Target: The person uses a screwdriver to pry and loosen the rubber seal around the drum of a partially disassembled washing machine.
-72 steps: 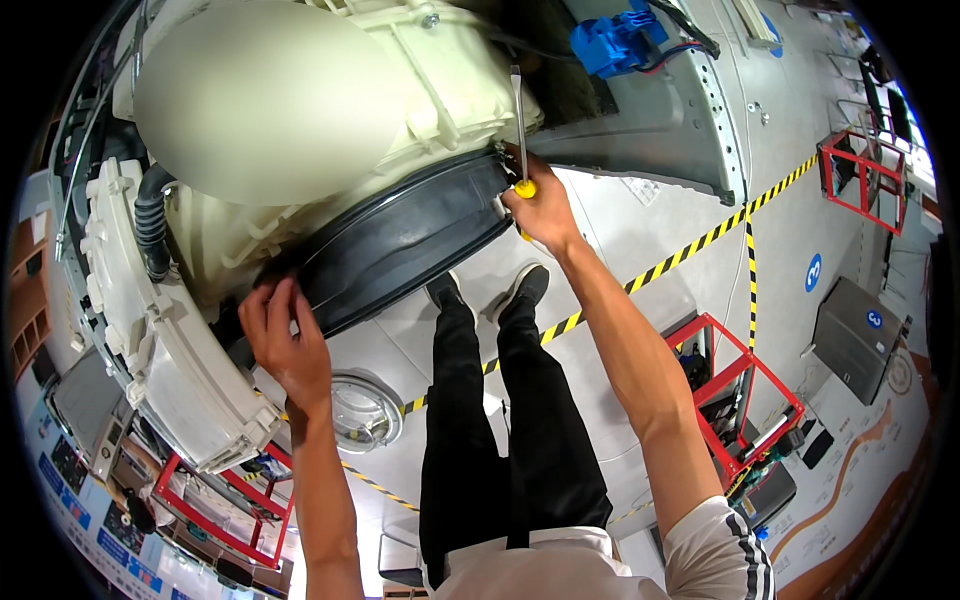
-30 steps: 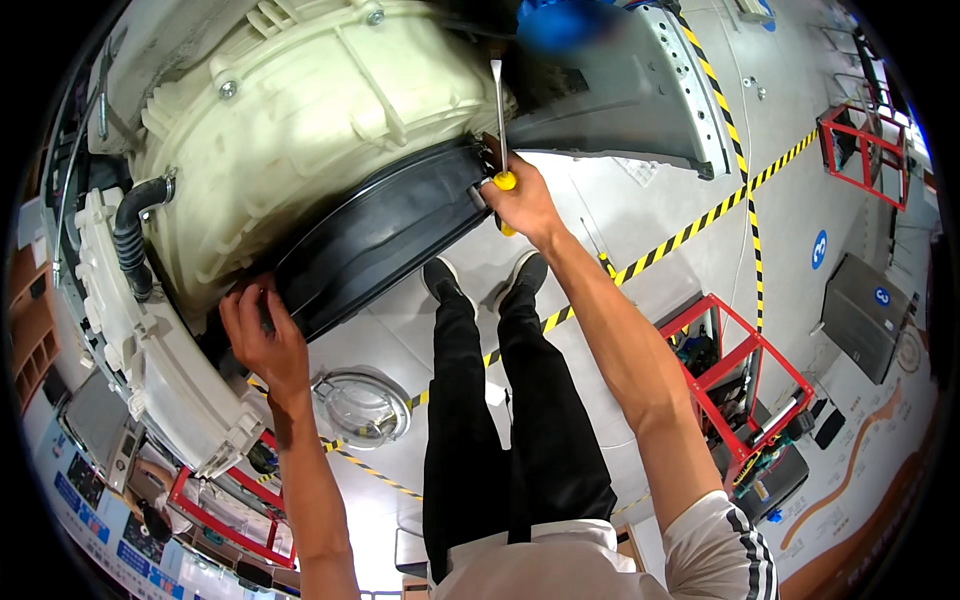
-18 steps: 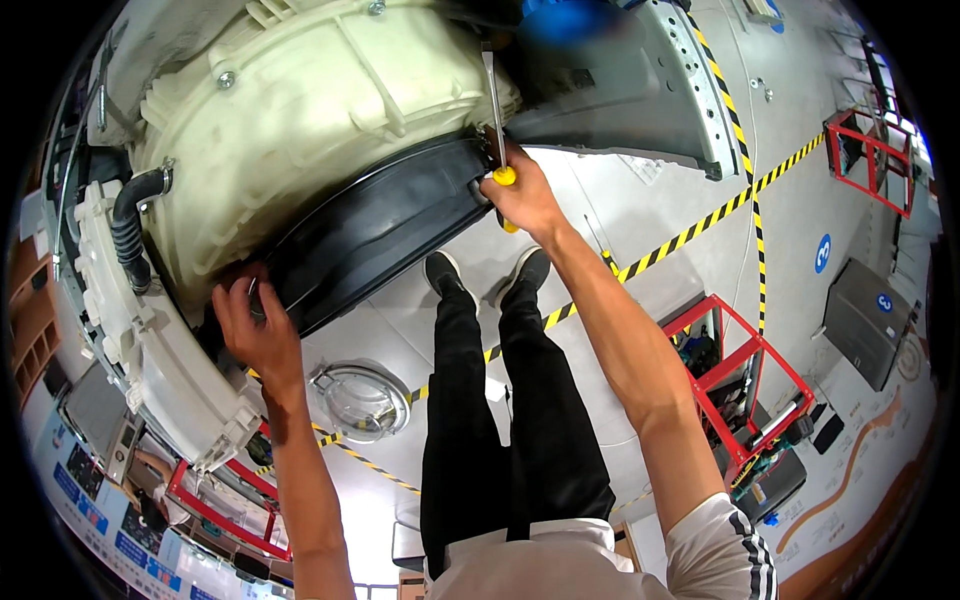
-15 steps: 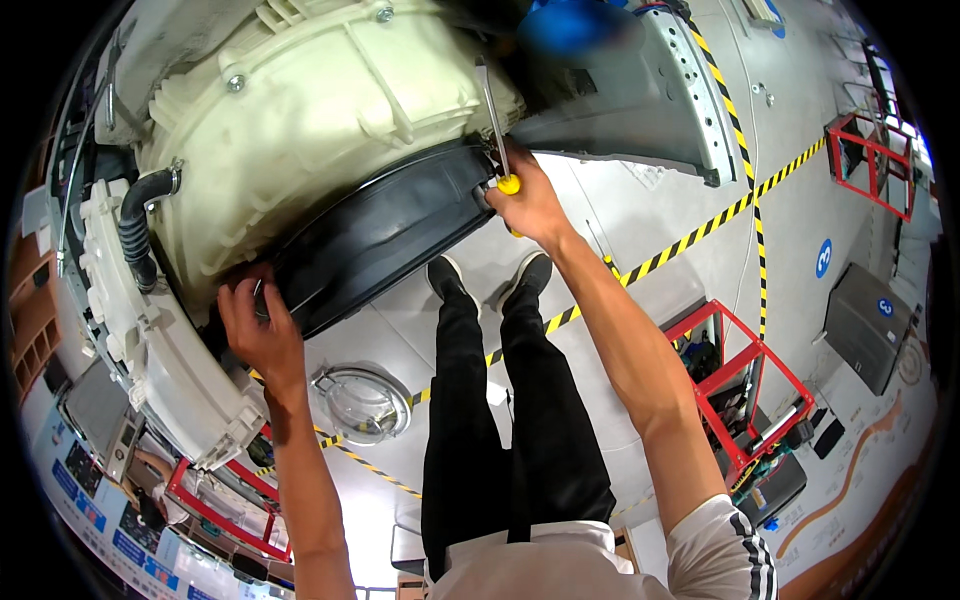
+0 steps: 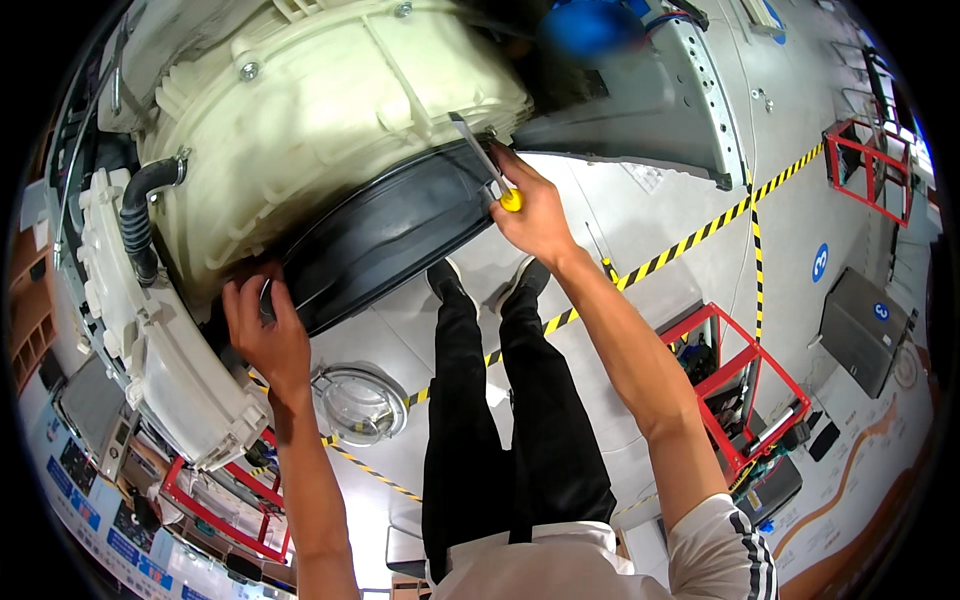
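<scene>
1. Door gasket (image 5: 385, 240), black rubber, is seated around the mouth of the cream washing-machine tub (image 5: 330, 120).
2. Its lower-left edge is gripped by the left hand (image 5: 268, 335), steadying it.
3. A yellow-handled screwdriver (image 5: 483, 163) is clasped by the right hand (image 5: 535, 215), its blade levered under the gasket's rim.

We cannot see the screwdriver (image 5: 484, 168) tip behind the rubber seal (image 5: 385, 235), and a blurred blue object (image 5: 585, 25) sits at twelve o'clock.
</scene>
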